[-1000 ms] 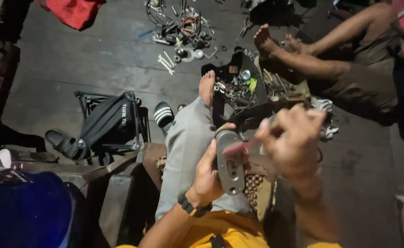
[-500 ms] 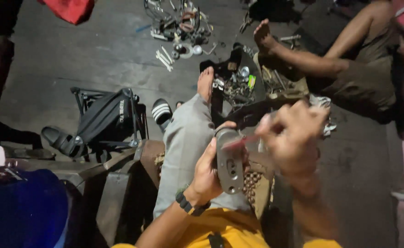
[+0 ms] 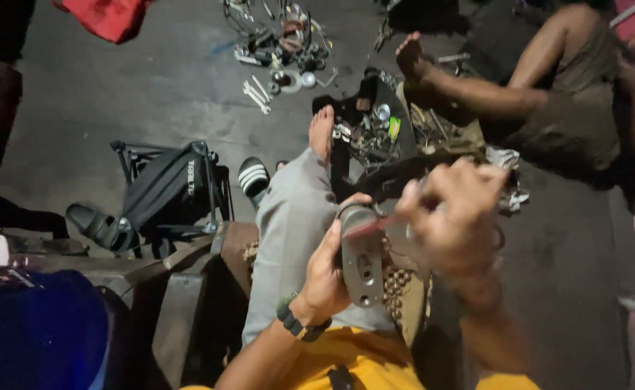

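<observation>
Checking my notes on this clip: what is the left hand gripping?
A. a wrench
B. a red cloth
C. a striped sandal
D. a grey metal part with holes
D: the left hand wraps around a grey metal part with holes in its face, held upright over the lap.

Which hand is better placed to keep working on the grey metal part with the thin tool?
The right hand, probably: it already grips the thin reddish tool, whose tip meets the grey metal part. The left hand is occupied holding that part steady.
</observation>
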